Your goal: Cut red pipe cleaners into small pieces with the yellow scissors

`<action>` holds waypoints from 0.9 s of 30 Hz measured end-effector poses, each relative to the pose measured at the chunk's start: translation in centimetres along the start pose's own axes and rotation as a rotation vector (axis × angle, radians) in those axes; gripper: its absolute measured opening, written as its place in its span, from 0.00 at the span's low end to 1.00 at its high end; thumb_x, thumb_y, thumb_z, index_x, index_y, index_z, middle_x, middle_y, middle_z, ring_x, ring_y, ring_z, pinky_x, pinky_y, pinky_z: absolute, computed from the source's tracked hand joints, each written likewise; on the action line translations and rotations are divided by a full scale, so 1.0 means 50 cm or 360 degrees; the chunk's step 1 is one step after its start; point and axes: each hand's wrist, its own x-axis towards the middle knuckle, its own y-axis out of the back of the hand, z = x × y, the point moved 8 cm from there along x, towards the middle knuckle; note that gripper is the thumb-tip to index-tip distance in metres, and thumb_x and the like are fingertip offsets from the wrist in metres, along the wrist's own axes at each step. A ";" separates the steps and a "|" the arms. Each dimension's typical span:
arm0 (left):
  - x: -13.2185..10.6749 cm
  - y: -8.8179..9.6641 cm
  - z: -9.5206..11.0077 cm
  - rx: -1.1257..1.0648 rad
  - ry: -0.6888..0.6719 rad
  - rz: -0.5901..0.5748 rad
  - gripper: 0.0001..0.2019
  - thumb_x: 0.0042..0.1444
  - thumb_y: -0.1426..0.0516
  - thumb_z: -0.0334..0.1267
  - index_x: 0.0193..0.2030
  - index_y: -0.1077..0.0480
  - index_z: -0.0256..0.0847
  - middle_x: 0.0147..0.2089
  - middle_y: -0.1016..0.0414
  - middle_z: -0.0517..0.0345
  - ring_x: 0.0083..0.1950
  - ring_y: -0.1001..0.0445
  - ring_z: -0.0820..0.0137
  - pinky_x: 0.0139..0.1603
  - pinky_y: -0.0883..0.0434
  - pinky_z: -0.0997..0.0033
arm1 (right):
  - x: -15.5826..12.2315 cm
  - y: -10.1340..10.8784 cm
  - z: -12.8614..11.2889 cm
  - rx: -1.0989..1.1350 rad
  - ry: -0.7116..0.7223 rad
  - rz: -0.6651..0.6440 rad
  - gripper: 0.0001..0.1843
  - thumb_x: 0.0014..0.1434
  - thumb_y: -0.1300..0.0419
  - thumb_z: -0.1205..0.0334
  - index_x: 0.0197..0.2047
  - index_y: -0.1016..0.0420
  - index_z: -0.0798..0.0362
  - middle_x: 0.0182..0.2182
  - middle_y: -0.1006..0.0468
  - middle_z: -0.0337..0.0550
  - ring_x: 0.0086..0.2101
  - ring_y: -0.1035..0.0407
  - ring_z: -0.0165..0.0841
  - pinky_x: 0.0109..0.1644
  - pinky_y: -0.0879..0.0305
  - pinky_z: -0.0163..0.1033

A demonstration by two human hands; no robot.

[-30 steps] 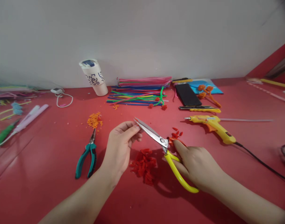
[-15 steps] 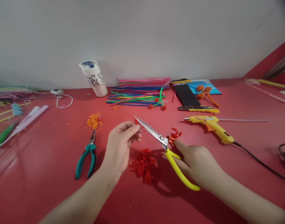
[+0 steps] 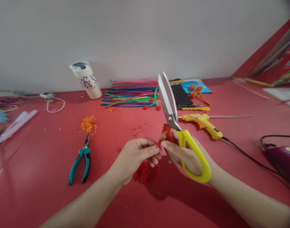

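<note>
My right hand (image 3: 186, 155) is closed around a pair of yellow-handled scissors (image 3: 170, 104), whose blades point up and stand slightly apart. Its thumb and fingers reach to a small red piece (image 3: 159, 143), which my left hand (image 3: 141, 153) pinches between thumb and fingertips. The two hands meet there, above the table. Below them lies a pile of red scraps (image 3: 146, 172), partly hidden by my left hand. Tiny red clippings (image 3: 138, 129) are scattered just beyond. Something red and orange shows near the scissors' pivot; I cannot make out what it is.
Teal pliers (image 3: 80, 161) and orange shreds (image 3: 88, 123) lie left. Behind are a white tumbler (image 3: 86, 80), pipe cleaners (image 3: 132, 93) and a black phone (image 3: 181, 94). A yellow glue gun (image 3: 203, 122) with a trailing cord lies right, near a purple appliance (image 3: 281, 158).
My right hand has swung the scissors upright, away from the left fingertips. My left hand has moved right and down, bringing the red piece to my right fingers. The view has turned slightly right.
</note>
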 end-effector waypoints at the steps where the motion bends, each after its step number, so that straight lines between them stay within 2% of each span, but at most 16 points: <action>1: 0.000 -0.005 -0.005 0.0029 0.0033 -0.0027 0.05 0.47 0.43 0.35 0.27 0.29 0.35 0.24 0.29 0.58 0.22 0.33 0.79 0.24 0.36 0.80 | 0.000 0.000 0.001 0.0037 -0.0043 -0.0008 0.13 0.54 0.50 0.51 0.33 0.39 0.53 0.10 0.43 0.25 0.10 0.48 0.22 0.14 0.48 0.30; 3: -0.001 -0.011 -0.010 0.0091 0.0073 -0.0047 0.05 0.46 0.42 0.34 0.28 0.28 0.35 0.24 0.29 0.58 0.22 0.33 0.78 0.24 0.36 0.79 | -0.002 -0.001 0.005 0.0081 -0.0176 -0.0027 0.11 0.51 0.47 0.54 0.31 0.39 0.53 0.11 0.42 0.26 0.10 0.48 0.22 0.13 0.49 0.29; 6: -0.001 -0.010 -0.005 0.0203 0.0017 0.0022 0.04 0.44 0.41 0.34 0.27 0.28 0.35 0.22 0.30 0.59 0.22 0.33 0.77 0.25 0.35 0.78 | -0.006 0.002 0.005 0.0023 -0.0288 0.0014 0.07 0.48 0.46 0.58 0.27 0.39 0.52 0.10 0.42 0.26 0.10 0.48 0.21 0.13 0.51 0.28; 9: -0.001 -0.004 0.005 0.0297 -0.0079 0.0143 0.02 0.41 0.40 0.31 0.25 0.29 0.35 0.20 0.31 0.61 0.21 0.35 0.78 0.24 0.36 0.78 | -0.008 0.002 0.005 -0.0017 -0.0298 0.0032 0.07 0.49 0.47 0.58 0.26 0.40 0.52 0.09 0.44 0.26 0.10 0.49 0.22 0.13 0.52 0.28; 11: -0.001 0.001 0.009 0.0314 -0.0113 0.0192 0.01 0.42 0.41 0.30 0.23 0.30 0.35 0.18 0.32 0.62 0.20 0.36 0.79 0.23 0.37 0.79 | -0.007 0.006 0.000 -0.0114 -0.0205 0.0021 0.09 0.51 0.48 0.55 0.26 0.41 0.51 0.10 0.44 0.27 0.11 0.49 0.22 0.14 0.52 0.29; 15: 0.001 0.035 0.029 0.0096 -0.0244 0.0375 0.01 0.42 0.41 0.31 0.24 0.29 0.35 0.19 0.31 0.62 0.20 0.35 0.79 0.23 0.37 0.79 | -0.006 0.018 -0.017 -0.0693 0.0112 -0.0026 0.14 0.52 0.49 0.49 0.27 0.40 0.52 0.16 0.38 0.32 0.17 0.43 0.26 0.20 0.50 0.32; 17: -0.002 0.057 0.047 -0.0067 -0.0377 0.0479 0.02 0.42 0.40 0.31 0.26 0.29 0.36 0.21 0.30 0.62 0.22 0.33 0.79 0.25 0.36 0.79 | -0.007 0.017 -0.008 -0.1068 0.0143 -0.0089 0.15 0.52 0.50 0.47 0.28 0.41 0.52 0.18 0.35 0.35 0.19 0.40 0.28 0.22 0.52 0.33; 20: -0.005 0.076 0.067 -0.0200 -0.0519 0.0535 0.02 0.44 0.40 0.31 0.27 0.29 0.36 0.24 0.28 0.60 0.24 0.32 0.79 0.26 0.34 0.79 | -0.008 0.006 0.011 -0.1473 0.0157 -0.0174 0.16 0.55 0.54 0.47 0.31 0.42 0.52 0.18 0.31 0.38 0.19 0.37 0.31 0.22 0.56 0.34; 23: -0.007 0.083 0.076 -0.0252 -0.0573 0.0534 0.01 0.45 0.41 0.31 0.27 0.28 0.36 0.25 0.27 0.60 0.24 0.32 0.79 0.26 0.34 0.80 | -0.008 -0.007 0.020 -0.1716 0.0233 -0.0205 0.17 0.58 0.58 0.48 0.34 0.41 0.53 0.19 0.29 0.41 0.19 0.35 0.34 0.22 0.59 0.35; 27: -0.006 0.085 0.076 -0.0265 -0.0588 0.0534 0.01 0.46 0.42 0.31 0.27 0.28 0.36 0.24 0.28 0.60 0.24 0.32 0.80 0.26 0.34 0.80 | -0.009 -0.011 0.024 -0.1840 0.0310 -0.0180 0.18 0.59 0.60 0.49 0.36 0.40 0.54 0.18 0.28 0.42 0.18 0.35 0.35 0.21 0.62 0.35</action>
